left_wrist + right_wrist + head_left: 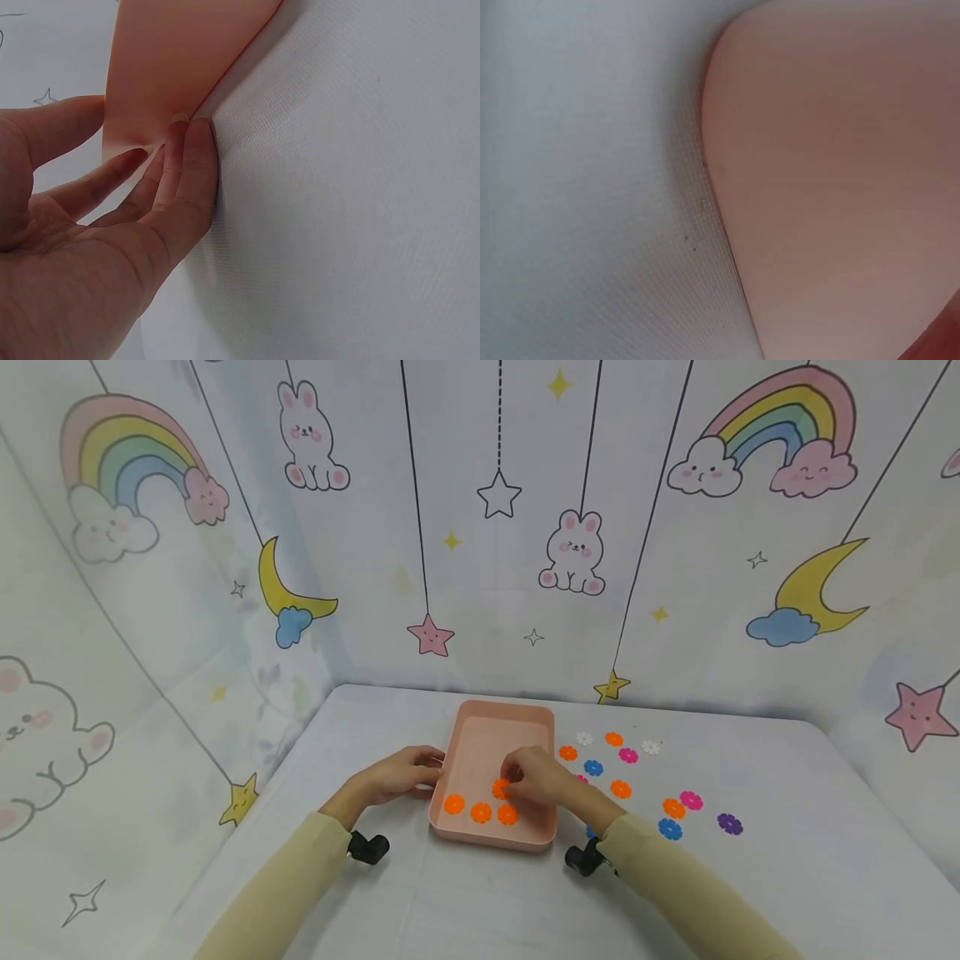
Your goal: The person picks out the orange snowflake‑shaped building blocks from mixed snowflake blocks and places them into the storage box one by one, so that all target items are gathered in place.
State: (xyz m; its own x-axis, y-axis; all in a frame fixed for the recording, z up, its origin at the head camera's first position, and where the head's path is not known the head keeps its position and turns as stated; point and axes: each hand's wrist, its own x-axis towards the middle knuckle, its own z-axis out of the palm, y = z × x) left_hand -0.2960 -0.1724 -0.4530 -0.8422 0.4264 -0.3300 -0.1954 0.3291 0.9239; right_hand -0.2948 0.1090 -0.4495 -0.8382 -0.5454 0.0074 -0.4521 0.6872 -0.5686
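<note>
A pink rectangular tray [486, 739] lies on the white-covered table. My left hand [405, 774] is at its left side; in the left wrist view the fingertips [199, 139] rest against the outer wall, fingers mostly straight. Over the tray's right half, my right hand [538, 777] has its fingers bent down, pinching an orange flower-shaped disc [500, 789] just above the tray floor. Three more orange discs, one of them this disc [453, 804], lie in a row along the tray's near end. The right wrist view shows mainly the tray's outer wall [832, 165].
Right of the tray, several flower-shaped discs lie scattered: orange [621, 789], blue [671, 829], pink [691, 800], white [651, 747] and a purple one [730, 824]. Some are partly behind the right forearm. A patterned cloth backdrop [495, 568] rises behind the table.
</note>
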